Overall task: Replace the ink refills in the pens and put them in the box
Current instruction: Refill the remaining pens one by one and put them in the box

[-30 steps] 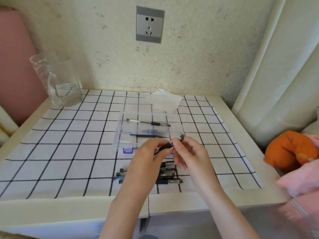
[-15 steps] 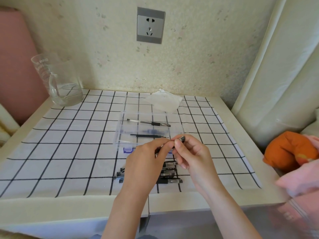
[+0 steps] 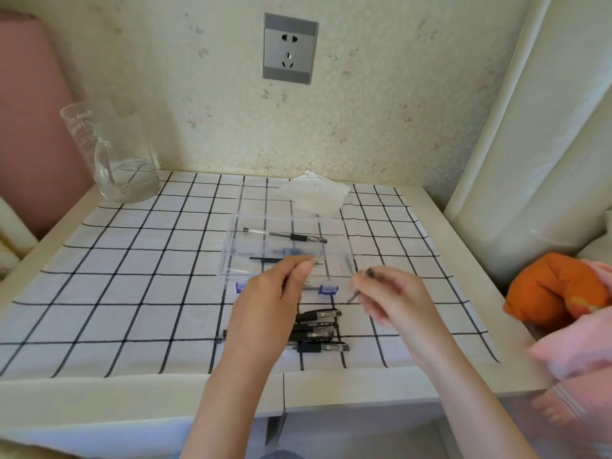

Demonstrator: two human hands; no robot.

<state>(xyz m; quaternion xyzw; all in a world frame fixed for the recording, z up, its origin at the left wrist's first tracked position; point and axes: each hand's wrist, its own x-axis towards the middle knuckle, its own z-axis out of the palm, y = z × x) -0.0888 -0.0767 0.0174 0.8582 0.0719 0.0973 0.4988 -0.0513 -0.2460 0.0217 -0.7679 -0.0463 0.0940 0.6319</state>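
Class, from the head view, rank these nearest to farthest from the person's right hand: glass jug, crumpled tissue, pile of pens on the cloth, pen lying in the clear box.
1. Pile of pens, just left of the right hand, near edge.
2. Pen in the clear box, ahead and left.
3. Crumpled tissue, beyond the box.
4. Glass jug, far left corner.

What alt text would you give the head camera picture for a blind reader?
The right hand pinches a dark pen part and the left hand another, by a clear box holding a pen. More black pens lie on the checked cloth.
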